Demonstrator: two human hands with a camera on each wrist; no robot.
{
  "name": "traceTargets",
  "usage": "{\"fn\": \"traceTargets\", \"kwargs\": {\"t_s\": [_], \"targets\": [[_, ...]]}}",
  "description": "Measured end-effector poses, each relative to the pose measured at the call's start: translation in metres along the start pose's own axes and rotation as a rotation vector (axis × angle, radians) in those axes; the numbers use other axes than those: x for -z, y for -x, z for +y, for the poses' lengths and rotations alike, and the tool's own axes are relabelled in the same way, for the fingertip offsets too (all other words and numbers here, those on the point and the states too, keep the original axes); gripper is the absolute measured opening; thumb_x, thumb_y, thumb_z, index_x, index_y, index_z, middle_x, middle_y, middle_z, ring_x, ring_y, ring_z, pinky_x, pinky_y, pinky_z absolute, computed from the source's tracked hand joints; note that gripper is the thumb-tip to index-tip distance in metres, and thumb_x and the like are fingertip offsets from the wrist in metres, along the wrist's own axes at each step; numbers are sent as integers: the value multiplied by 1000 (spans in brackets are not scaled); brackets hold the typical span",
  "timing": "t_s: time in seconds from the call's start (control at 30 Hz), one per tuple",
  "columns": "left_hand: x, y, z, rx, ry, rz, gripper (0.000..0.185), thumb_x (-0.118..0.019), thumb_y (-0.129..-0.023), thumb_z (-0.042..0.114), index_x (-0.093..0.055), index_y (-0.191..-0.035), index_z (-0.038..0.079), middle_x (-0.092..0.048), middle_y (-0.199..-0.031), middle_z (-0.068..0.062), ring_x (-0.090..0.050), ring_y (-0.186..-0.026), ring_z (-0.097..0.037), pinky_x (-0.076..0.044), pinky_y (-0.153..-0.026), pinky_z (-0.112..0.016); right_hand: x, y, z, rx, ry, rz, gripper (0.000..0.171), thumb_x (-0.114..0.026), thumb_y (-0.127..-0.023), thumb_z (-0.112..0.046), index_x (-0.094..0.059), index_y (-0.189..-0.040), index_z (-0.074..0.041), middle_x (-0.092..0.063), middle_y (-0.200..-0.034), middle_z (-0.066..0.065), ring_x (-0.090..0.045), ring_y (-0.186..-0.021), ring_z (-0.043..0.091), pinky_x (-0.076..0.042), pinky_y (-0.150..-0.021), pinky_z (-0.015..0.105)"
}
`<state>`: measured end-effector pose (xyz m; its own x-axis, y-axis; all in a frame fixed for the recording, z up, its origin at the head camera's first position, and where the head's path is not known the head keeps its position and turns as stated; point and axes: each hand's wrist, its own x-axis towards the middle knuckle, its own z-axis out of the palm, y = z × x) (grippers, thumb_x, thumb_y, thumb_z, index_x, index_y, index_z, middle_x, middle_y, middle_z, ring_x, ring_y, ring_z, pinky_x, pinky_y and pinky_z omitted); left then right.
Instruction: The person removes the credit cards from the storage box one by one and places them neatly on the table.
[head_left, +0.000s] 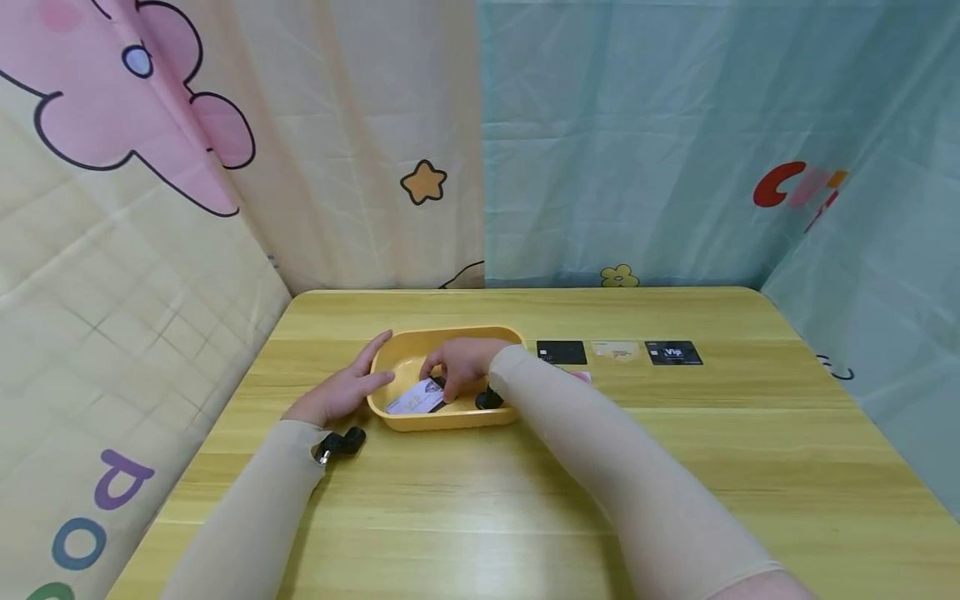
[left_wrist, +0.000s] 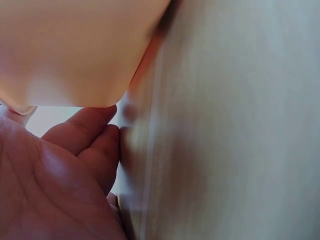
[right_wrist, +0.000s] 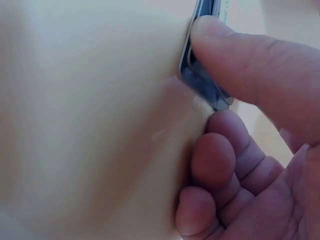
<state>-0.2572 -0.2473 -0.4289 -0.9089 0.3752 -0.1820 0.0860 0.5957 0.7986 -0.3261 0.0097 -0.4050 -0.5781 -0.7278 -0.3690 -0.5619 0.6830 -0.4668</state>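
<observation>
A yellow tray (head_left: 450, 419) sits on the wooden table (head_left: 525, 500), left of centre. My right hand (head_left: 450, 373) reaches into it. In the right wrist view its thumb (right_wrist: 240, 55) and curled fingers (right_wrist: 215, 155) pinch a dark card (right_wrist: 200, 82) held on edge against the tray's inner wall (right_wrist: 90, 125). A white card (head_left: 412, 401) lies in the tray beside that hand. My left hand (head_left: 343, 390) rests with straight fingers against the tray's left outer wall (left_wrist: 75, 50), and the left-hand fingers (left_wrist: 87, 135) lie on the table.
Three cards lie in a row right of the tray: a black card (head_left: 561, 352), a beige card (head_left: 617, 351) and a black VIP card (head_left: 672, 352). A pink card's edge (head_left: 582, 377) peeks out behind my right forearm. Cloth curtains (head_left: 622, 142) wall the table.
</observation>
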Motion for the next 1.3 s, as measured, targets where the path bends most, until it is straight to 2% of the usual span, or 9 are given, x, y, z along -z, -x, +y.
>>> {"fn": "traceTargets", "kwargs": {"t_s": [0.2,0.73,1.3], "targets": [[-1,1,0,0,-13,2,79,-49,-110,43,3,-169,39,4,-178,-15,-5,-161,-52,-9,-122,-78,-1,-3,-1,-43,-19,2,51,-89,-85,-14,-72,-130,-31,-66,-102,-1,-57,-91,17,-47,-80,28],[-1,-1,0,-14,8,0,78,-47,-111,40,2,-170,35,3,-178,-17,-6,-161,-51,-9,-124,-76,-1,1,-3,-12,-20,6,48,-87,-85,-11,-72,-127,-29,-66,-99,0,-56,-89,17,-46,-79,27],[1,-1,-2,-9,28,-5,77,-47,-111,40,3,-169,38,5,-178,-14,-2,-162,-49,-7,-124,-76,-1,-4,-1,-58,-32,14,49,-86,-85,-13,-72,-128,-32,-66,-103,1,-57,-91,18,-46,-79,29]]}}
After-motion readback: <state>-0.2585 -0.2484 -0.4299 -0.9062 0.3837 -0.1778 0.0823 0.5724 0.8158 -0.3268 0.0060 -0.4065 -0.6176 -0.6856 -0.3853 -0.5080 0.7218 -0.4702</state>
